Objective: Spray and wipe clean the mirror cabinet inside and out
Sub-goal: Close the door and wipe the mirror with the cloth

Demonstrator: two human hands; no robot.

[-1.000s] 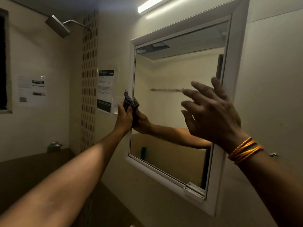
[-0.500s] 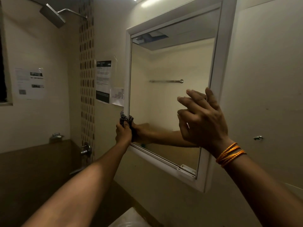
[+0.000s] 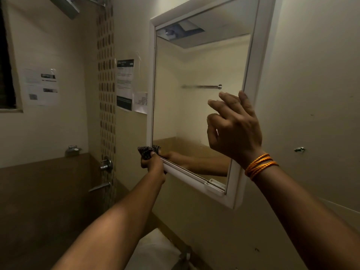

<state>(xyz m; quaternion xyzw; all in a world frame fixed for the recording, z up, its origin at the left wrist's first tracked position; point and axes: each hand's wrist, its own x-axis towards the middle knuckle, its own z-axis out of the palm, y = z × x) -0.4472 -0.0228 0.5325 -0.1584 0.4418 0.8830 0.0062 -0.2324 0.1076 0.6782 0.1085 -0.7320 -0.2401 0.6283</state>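
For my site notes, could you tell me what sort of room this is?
Most likely a bathroom with a shower: a shower head hangs overhead, a tap lever sits on the wall below, and a mirror cabinet is mounted alongside.

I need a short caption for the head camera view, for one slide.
Left hand grips a striped cloth at the mirror cabinet's lower-left corner; right hand open near its right edge.
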